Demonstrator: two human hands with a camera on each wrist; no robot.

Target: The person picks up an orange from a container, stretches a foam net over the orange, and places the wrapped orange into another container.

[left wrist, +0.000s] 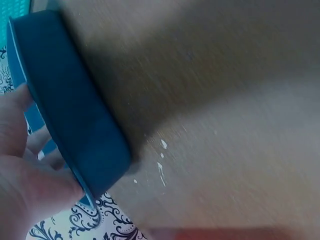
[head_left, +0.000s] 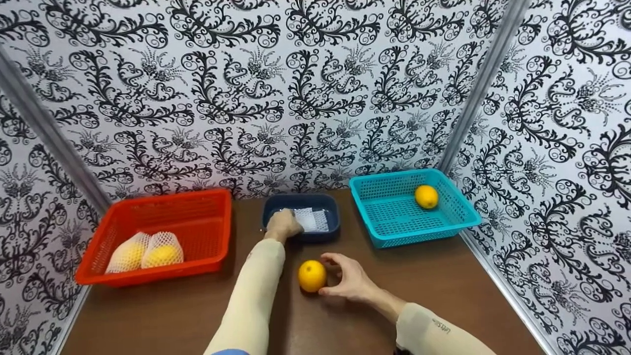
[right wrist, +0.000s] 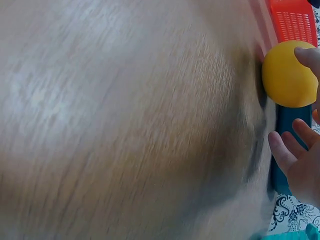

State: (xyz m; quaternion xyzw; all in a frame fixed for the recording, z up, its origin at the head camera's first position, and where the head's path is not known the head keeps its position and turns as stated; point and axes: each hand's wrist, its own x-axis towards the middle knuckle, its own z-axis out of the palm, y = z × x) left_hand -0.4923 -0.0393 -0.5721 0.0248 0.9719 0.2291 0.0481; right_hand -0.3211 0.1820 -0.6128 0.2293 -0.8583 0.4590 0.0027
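Observation:
My left hand [head_left: 283,224] reaches over the rim into a dark blue basin [head_left: 315,237] that holds white foam net sleeves [head_left: 320,220]. In the left wrist view its fingers go past the basin's rim; their tips are partly hidden, and I cannot tell whether they grip a sleeve. An orange [head_left: 312,276] sits on the table in front of the basin. Just right of it, my right hand [head_left: 350,278] is spread with fingers and thumb apart. The right wrist view shows one digit overlapping the orange [right wrist: 287,75] and the other fingers away from it.
At the left, a red basket [head_left: 207,268] holds two yellow-orange fruits in white nets [head_left: 162,251]. A turquoise basket [head_left: 389,240] on the right holds one bare orange [head_left: 426,196]. Patterned walls [head_left: 236,98] close off the brown table [head_left: 424,281] at back and sides.

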